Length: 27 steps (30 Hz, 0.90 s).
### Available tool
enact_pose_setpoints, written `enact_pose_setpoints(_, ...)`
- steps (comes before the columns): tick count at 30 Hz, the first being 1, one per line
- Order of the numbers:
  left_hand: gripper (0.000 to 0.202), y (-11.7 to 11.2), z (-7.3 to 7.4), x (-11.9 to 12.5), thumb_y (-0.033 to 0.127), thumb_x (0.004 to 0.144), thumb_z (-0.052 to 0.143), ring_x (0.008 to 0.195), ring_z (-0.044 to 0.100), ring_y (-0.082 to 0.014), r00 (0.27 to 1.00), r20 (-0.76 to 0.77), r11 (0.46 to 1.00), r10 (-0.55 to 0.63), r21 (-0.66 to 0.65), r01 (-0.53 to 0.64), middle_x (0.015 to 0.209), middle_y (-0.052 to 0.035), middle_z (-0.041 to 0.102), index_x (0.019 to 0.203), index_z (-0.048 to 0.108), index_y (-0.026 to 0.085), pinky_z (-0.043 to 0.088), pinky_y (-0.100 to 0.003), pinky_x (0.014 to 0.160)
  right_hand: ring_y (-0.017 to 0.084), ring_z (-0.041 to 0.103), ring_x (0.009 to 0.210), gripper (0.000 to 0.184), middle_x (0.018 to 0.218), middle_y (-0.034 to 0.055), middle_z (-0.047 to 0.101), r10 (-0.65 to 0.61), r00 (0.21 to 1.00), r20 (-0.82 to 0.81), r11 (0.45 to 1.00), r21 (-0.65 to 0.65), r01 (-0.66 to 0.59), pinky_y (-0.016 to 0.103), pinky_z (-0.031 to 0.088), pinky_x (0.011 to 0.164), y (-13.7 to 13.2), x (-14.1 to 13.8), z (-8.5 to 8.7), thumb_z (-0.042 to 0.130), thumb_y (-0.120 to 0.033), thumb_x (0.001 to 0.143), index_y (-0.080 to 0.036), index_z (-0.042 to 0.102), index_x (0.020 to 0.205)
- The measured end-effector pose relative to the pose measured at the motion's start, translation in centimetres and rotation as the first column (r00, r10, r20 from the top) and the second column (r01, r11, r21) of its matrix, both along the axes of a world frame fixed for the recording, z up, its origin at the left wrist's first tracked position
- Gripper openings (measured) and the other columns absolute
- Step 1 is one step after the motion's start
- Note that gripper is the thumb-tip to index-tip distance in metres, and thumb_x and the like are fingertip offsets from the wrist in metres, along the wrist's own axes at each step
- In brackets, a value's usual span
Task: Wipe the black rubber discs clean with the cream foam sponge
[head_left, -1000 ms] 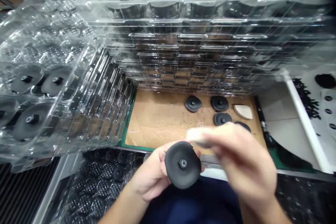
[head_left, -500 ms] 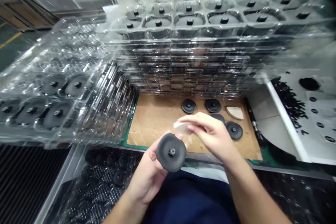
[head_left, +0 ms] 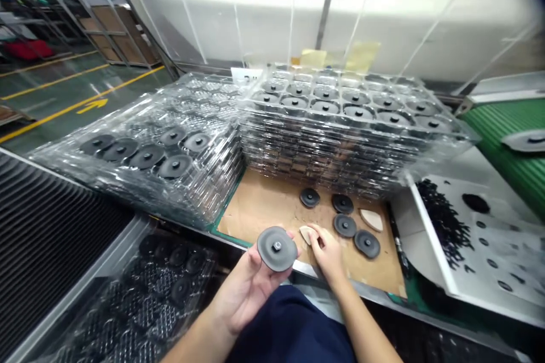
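Observation:
My left hand [head_left: 251,289] grips a dark grey round disc [head_left: 269,255] from below, its raised hexagonal centre facing up. A little to the right, my right hand [head_left: 327,255] pinches a pale, flat, pointed pad [head_left: 305,234] between thumb and fingers. The pad is apart from the disc. Beyond my right hand, several similar dark discs [head_left: 344,226] lie on the brown cardboard sheet [head_left: 259,204]. A second pale wedge-shaped pad [head_left: 372,219] rests there too, near the sheet's right side.
Tall stacks of clear plastic trays [head_left: 315,139] holding discs stand behind the cardboard, with another tray stack [head_left: 191,181] at left. A lower tray [head_left: 166,295] sits by my left arm. On the right, a white-edged surface [head_left: 468,238] bears small black parts [head_left: 440,221].
The view has risen and widened, showing more floor and wall. My right hand has moved lower beside the disc with the pale pad. My left hand keeps the disc.

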State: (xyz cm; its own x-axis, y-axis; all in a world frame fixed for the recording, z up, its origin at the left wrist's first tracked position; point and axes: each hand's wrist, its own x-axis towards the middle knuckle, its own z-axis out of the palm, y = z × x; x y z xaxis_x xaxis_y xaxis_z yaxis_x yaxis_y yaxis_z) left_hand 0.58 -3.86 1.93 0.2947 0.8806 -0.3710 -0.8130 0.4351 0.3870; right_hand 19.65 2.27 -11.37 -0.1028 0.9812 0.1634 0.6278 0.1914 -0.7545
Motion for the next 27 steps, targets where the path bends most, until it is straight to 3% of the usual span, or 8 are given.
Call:
enact_pose_setpoints(11, 0.052, -0.5, -0.2, 1.6, 0.041, 0.059, 0.079, 0.099, 0.067, -0.0221, 0.994, 0.11, 1.0, 0.015, -0.007, -0.015, 0.11, -0.003, 0.071, 0.107, 0.068, 0.024, 0.05, -0.025, 0.079, 0.016, 0.062, 0.086, 0.024, 0.103, 0.0048, 0.063, 0.039, 0.999, -0.02, 0.999, 0.039, -0.038, 0.036, 0.053, 0.077, 0.2, 0.7, -2.4, 0.052, -0.033, 0.093, -0.016, 0.059, 0.108)
enact_pose_setpoints(14, 0.053, -0.3, 0.1, 2.0, 0.037, 0.059, 0.081, 0.101, 0.066, -0.0233, 0.999, 0.017, 0.998, 0.043, 0.042, -0.044, 0.112, -0.0044, 0.07, 0.108, 0.067, 0.024, 0.049, -0.027, 0.082, 0.016, 0.062, 0.087, 0.024, 0.103, 0.0049, 0.063, 0.043, 0.999, -0.023, 0.998, 0.035, -0.042, 0.036, 0.053, 0.078, 0.1, 0.7, -2.7, 0.052, -0.033, 0.093, -0.017, 0.059, 0.109)
enact_pose_setpoints(18, 0.064, 1.0, 0.7, 2.2, 0.033, 0.048, 0.087, 0.102, 0.064, -0.0238, 0.984, -0.162, 0.996, 0.071, 0.069, -0.06, 0.109, -0.0064, 0.071, 0.108, 0.067, 0.023, 0.046, -0.028, 0.089, 0.016, 0.062, 0.088, 0.023, 0.104, 0.005, 0.062, 0.049, 0.999, -0.007, 0.998, 0.031, -0.049, 0.036, 0.053, 0.078, 0.1, 0.6, -2.7, 0.052, -0.032, 0.092, -0.017, 0.059, 0.108)
enact_pose_setpoints(22, 0.068, 3.4, 1.5, 2.1, 0.033, 0.045, 0.088, 0.103, 0.063, -0.0214, 0.957, -0.29, 0.997, 0.011, 0.081, 0.013, 0.113, -0.0067, 0.068, 0.109, 0.066, 0.026, 0.046, -0.025, 0.085, 0.014, 0.062, 0.083, 0.022, 0.099, 0.0041, 0.063, 0.029, 0.999, 0.021, 0.999, 0.045, -0.03, 0.033, 0.053, 0.074, 0.1, 0.2, -2.3, 0.052, -0.032, 0.093, -0.016, 0.059, 0.106)
enact_pose_setpoints(27, 0.069, 5.8, 2.3, 2.1, 0.036, 0.044, 0.088, 0.111, 0.058, -0.0256, 0.929, -0.365, 0.99, -0.063, 0.097, 0.106, 0.116, -0.0081, 0.066, 0.109, 0.066, 0.028, 0.044, -0.028, 0.087, 0.013, 0.062, 0.078, 0.022, 0.096, 0.0032, 0.063, -0.026, 0.999, 0.033, 0.997, 0.067, 0.024, 0.032, 0.054, 0.071, 0.3, -0.5, -2.1, 0.052, -0.032, 0.093, -0.016, 0.059, 0.105)
